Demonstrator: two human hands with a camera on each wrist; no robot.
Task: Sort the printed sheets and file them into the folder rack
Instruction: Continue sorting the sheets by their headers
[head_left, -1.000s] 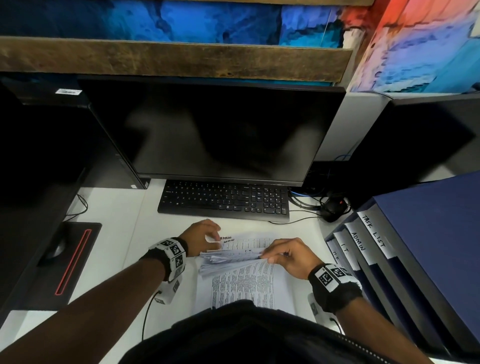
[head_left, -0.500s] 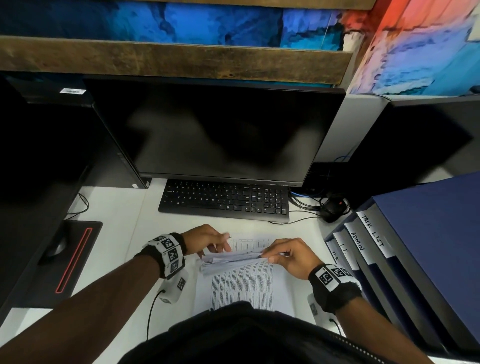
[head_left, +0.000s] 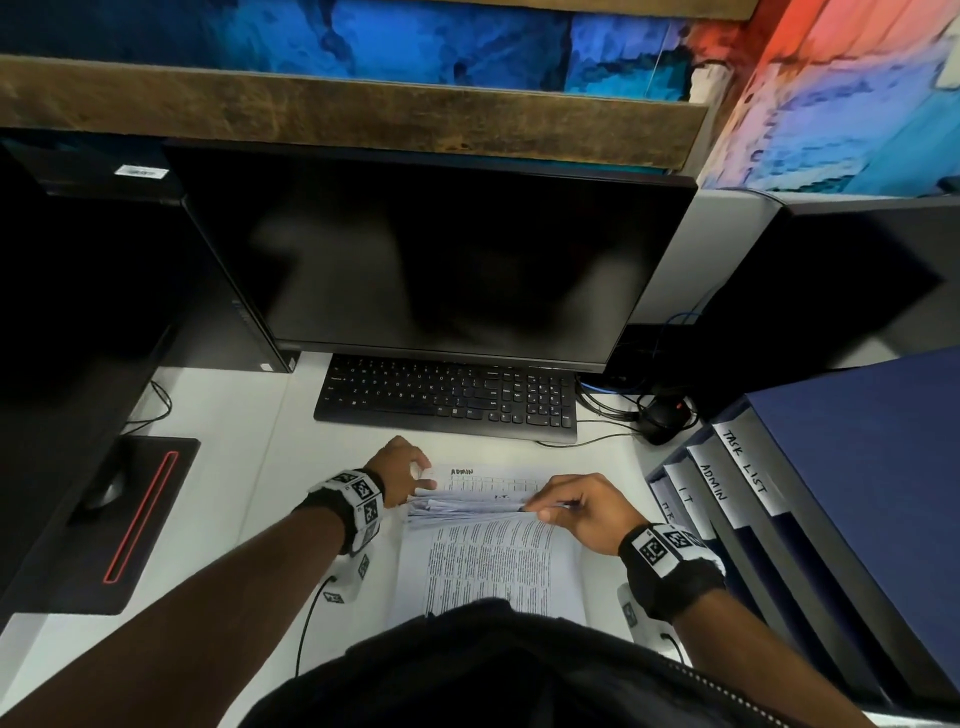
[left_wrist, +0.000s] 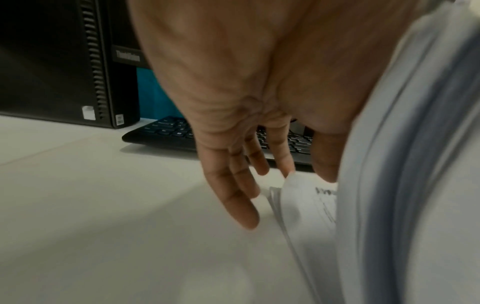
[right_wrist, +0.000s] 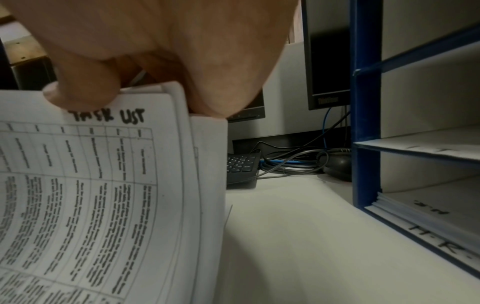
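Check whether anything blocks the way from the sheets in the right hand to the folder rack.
Nothing visible does. The right hand pinches the lifted sheets, and only bare desk lies between them and the folder rack, whose slots face the hand.

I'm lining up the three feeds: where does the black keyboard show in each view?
Head: keyboard lies center, below the monitor, beyond both hands.
Left wrist: keyboard sits mid-frame, partly hidden behind the left hand's fingers.
Right wrist: only its number-pad end shows, center, right of the lifted sheets.
Shared landmark: the white desk under it appears in all three.
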